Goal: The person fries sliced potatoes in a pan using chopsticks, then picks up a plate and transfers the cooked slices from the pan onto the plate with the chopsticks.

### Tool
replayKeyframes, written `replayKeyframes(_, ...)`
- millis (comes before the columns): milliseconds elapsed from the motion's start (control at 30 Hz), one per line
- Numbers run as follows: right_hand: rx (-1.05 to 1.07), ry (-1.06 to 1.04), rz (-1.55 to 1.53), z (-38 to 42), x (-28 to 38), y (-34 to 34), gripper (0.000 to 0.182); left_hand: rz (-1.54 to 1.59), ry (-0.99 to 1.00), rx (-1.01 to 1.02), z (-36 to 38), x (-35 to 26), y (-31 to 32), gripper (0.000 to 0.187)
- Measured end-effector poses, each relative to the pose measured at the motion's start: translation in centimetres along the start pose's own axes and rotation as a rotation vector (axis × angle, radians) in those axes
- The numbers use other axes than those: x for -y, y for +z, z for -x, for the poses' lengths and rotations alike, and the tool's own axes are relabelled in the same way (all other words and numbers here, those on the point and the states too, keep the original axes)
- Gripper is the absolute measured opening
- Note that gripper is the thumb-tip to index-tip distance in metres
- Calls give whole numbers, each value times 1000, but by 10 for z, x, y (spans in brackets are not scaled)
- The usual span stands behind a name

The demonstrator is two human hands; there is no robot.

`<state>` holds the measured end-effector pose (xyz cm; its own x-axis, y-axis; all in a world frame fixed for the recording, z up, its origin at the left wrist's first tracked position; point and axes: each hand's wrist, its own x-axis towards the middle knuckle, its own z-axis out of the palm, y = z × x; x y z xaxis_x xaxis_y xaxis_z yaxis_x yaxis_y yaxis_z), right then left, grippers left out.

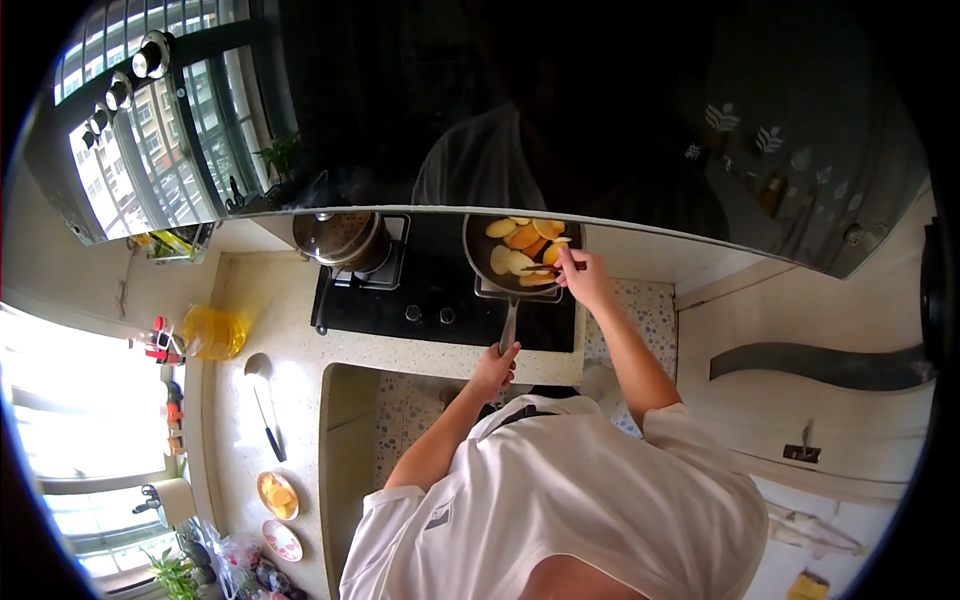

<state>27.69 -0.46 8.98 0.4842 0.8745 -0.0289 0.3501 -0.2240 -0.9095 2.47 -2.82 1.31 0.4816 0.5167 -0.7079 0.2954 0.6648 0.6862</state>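
Note:
A frying pan (478, 258) sits on the right burner of the black gas stove (375, 312), its far edge hidden by the range hood. In it lie several slices of food (522, 237), some pale, some golden-orange. My left hand (495, 368) is closed around the pan's handle (509, 325) near its end. Over the pan's right side, my right hand (582, 277) grips a pair of dark chopsticks (541, 268), whose tips are among the slices.
A lidded pot (345, 243) stands on the left burner. The dark range hood (600, 120) hangs low overhead. On the left counter are an oil jug (213, 332), a ladle (262, 405), a plate of yellow pieces (278, 496) and another plate (283, 541).

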Motion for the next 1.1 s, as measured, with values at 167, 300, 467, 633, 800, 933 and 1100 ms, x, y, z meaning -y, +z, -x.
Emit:
replayKeyframes(167, -80, -142, -121, -7, -29, 32, 35, 7, -6, 4, -1, 1, -1, 42)
replayKeyframes(300, -56, -128, -46, -12, -23, 25, 33, -3, -11, -1, -2, 2, -2, 40)
replayKeyframes(467, -34, -202, -49, -14, -20, 25, 33, 6, -44, -12, -2, 0, 0, 41)
replayKeyframes(633, -13, -155, -101, -8, -32, 17, 30, 12, -27, 3, -2, 1, -3, 41)
replayKeyframes(800, 22, -168, -100, -1, -31, 4, 26, 18, -14, 22, -4, 2, -4, 41)
replayKeyframes(933, 115, -312, 27, 7, -7, 1, 21, 16, -3, 33, -4, 4, -4, 41)
replayKeyframes(1100, 89, -565, 276, 9, -2, 21, 20, -4, -15, 10, -2, 0, -3, 42)
